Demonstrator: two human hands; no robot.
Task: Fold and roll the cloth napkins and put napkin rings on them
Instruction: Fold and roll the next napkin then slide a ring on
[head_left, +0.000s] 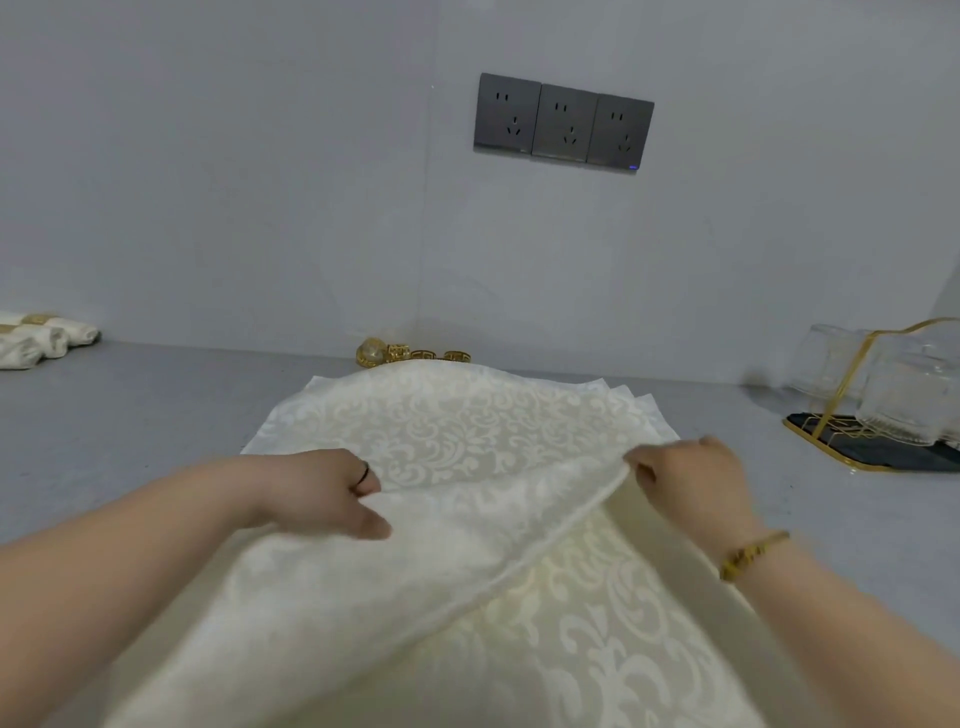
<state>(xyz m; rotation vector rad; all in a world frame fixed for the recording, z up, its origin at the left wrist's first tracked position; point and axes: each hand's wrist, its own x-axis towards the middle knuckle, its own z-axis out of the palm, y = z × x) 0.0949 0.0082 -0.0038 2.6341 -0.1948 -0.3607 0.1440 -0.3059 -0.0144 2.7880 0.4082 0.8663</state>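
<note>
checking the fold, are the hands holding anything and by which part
The top napkin, by its lifted edge: the left hand grips one end of that edge, the right hand pinches the other.

Two bare forearms (130, 545), left hand (332, 493) with a thin dark ring (365, 473) on one finger (which finger not resolved), right hand (691, 483) with a gold beaded bracelet (753, 553) at the wrist, beads small, chunkier cluster toward its lower end

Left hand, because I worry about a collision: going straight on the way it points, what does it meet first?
The left hand points rightward along the lifted napkin, so probably the right hand, though it may pass beyond it; depth unclear.
</note>
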